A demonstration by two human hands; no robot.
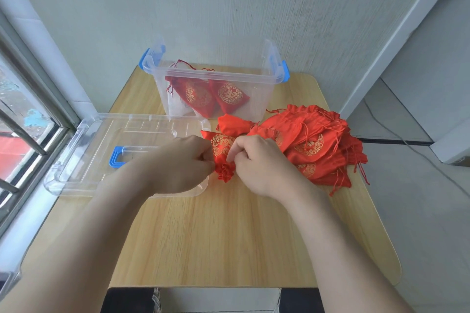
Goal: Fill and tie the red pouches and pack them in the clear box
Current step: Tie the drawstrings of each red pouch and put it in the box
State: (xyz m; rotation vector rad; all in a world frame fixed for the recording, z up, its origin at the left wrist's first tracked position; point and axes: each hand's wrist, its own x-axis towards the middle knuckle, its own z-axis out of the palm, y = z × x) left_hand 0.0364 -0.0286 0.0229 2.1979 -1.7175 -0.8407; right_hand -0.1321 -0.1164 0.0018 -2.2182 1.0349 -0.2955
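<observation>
Wooden table set against a pale wall, with a window at far left. A clear lid with a blue handle lies flat on the table's left side. The box stands open at rear centre, with two pouches inside.

The left hand has its fingers curled, pinching the gathered neck of a pouch just in front of the box. The right hand pinches the same neck from the other side. The cords are probably between the fingertips, but they are hidden.

A pile of flat pouches lies at right.
</observation>
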